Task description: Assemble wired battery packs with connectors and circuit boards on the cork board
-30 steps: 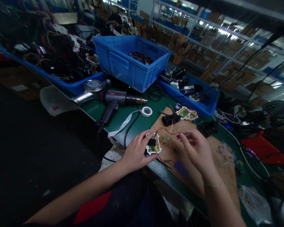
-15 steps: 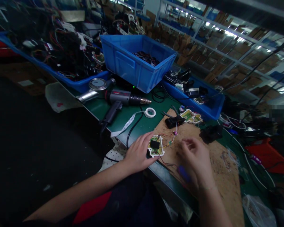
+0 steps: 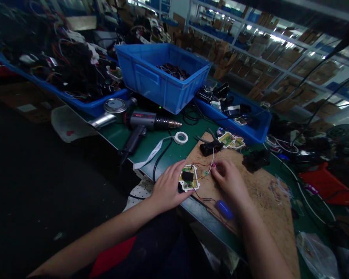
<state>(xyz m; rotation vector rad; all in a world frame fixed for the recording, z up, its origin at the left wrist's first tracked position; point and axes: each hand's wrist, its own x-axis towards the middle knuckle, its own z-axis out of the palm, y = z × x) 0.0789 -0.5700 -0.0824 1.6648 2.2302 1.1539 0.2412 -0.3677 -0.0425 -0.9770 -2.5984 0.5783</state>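
Observation:
A small white-edged circuit board [image 3: 189,179] with a black part on it lies on a brown work board [image 3: 261,193]. My left hand [image 3: 168,186] rests on its left side, fingers curled over the edge and holding it down. Thin red, yellow and white wires [image 3: 206,167] run from the board to the right. My right hand [image 3: 228,180] is lower on the work board, its fingertips pinched on those wires. A blue cylinder-shaped part [image 3: 224,209] lies near my right wrist.
A heat gun [image 3: 147,124] and a roll of white tape [image 3: 180,137] lie on the green bench. A blue crate [image 3: 163,73] holds wires; blue trays [image 3: 250,126] of parts flank it. More circuit boards [image 3: 231,140] and a black connector [image 3: 211,147] sit beyond.
My right hand has moved left and forward to the wires beside the circuit board and closed its fingers on them. My left hand stayed on the board.

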